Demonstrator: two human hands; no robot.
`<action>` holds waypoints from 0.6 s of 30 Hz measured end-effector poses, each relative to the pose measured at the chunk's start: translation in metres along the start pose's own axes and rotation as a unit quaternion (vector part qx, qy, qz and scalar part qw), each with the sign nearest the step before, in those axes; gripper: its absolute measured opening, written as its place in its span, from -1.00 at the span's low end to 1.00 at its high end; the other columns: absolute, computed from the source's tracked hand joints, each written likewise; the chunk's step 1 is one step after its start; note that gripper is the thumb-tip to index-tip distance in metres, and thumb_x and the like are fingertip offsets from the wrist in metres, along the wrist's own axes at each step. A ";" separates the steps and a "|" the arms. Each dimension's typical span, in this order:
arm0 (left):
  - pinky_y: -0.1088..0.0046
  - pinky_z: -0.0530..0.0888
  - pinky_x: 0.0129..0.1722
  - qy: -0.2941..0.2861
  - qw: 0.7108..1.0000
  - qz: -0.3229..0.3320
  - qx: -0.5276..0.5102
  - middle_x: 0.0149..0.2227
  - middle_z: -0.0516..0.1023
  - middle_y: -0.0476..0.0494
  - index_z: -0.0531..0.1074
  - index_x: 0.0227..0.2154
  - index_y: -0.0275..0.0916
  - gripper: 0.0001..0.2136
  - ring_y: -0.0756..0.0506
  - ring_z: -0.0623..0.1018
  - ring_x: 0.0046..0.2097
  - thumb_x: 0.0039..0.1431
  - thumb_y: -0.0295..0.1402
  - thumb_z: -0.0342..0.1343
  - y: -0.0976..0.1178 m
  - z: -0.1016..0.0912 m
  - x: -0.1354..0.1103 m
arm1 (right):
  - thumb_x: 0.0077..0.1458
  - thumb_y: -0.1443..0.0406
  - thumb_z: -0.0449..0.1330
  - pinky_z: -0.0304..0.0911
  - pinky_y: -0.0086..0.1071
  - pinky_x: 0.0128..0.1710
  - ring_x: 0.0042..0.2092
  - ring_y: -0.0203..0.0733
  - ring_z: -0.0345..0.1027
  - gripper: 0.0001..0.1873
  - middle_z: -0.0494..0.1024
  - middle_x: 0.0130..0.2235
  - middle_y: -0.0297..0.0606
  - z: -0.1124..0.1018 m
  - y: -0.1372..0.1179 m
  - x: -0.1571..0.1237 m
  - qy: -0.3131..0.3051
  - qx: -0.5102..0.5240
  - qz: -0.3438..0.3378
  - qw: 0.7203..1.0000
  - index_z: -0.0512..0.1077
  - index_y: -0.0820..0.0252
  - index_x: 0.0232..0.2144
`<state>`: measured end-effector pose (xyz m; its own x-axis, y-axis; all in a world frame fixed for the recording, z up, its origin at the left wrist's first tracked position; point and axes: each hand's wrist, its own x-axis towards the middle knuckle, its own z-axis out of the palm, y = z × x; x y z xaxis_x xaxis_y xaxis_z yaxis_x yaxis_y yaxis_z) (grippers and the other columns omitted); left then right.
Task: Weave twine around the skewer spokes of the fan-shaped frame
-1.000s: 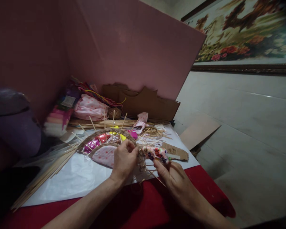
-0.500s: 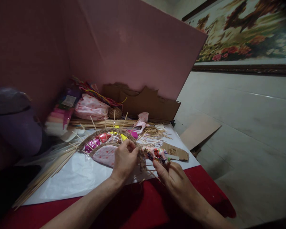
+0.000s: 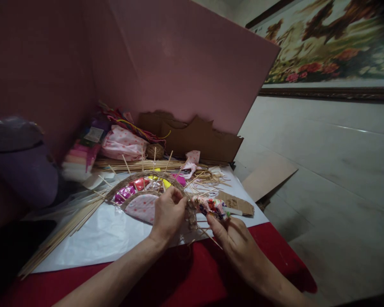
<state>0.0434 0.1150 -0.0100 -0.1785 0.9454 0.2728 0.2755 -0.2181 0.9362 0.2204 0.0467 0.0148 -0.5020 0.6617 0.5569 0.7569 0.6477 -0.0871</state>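
A half-round woven piece (image 3: 137, 185) of twine and thin sticks lies on white paper (image 3: 109, 234); coloured foil bits and a pink dotted cloth fill its sections. My left hand (image 3: 168, 213) has its fingers closed on the woven rim at its right end. My right hand (image 3: 228, 232) pinches a multicoloured patterned scrap (image 3: 209, 205) against that same end of the rim. The two hands are almost touching.
Loose bamboo sticks (image 3: 60, 234) fan out at the left. A twine ball (image 3: 155, 151), a pink dotted bag (image 3: 123, 143), stacked coloured foam (image 3: 77, 160) and cardboard pieces (image 3: 198, 138) line a pink board. A red cloth (image 3: 195, 277) covers the table; tiled floor lies right.
Both hands stay at the right end of the woven rim, with only slight shifts of the fingers. The view has moved a little.
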 end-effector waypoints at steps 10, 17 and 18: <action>0.52 0.29 -0.55 0.004 1.000 0.005 0.006 -0.60 0.40 0.02 0.26 -0.59 -0.21 -0.87 0.00 0.42 -0.53 -0.03 -0.36 0.09 -0.001 -0.001 -0.001 | 0.24 0.34 -0.16 0.34 -0.30 -0.27 -0.28 -0.13 0.39 -0.59 0.53 -0.34 -0.12 0.000 -0.001 0.000 0.009 -0.034 -0.009 0.999 0.38 0.14 0.00; 0.52 0.29 -0.55 0.002 1.000 0.004 -0.005 -0.62 0.38 0.04 0.25 -0.60 -0.21 -0.86 0.01 0.42 -0.55 -0.02 -0.36 0.08 -0.002 0.001 0.000 | 0.24 0.35 -0.14 0.34 -0.27 -0.24 -0.26 -0.11 0.39 -0.60 0.53 -0.32 -0.12 0.007 0.006 -0.008 0.041 -0.046 -0.020 0.998 0.42 0.11 -0.04; 0.52 0.29 -0.56 0.001 1.000 0.004 -0.007 -0.62 0.38 0.04 0.25 -0.60 -0.21 -0.86 0.01 0.42 -0.55 -0.02 -0.36 0.08 -0.003 0.001 -0.001 | 0.23 0.36 -0.14 0.35 -0.26 -0.24 -0.25 -0.10 0.39 -0.60 0.54 -0.30 -0.12 0.008 0.007 -0.009 0.042 -0.051 -0.025 0.998 0.42 0.11 -0.03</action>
<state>0.0435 0.1152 -0.0130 -0.1789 0.9430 0.2805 0.2642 -0.2286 0.9370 0.2267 0.0480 0.0023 -0.5071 0.5928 0.6257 0.7722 0.6349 0.0244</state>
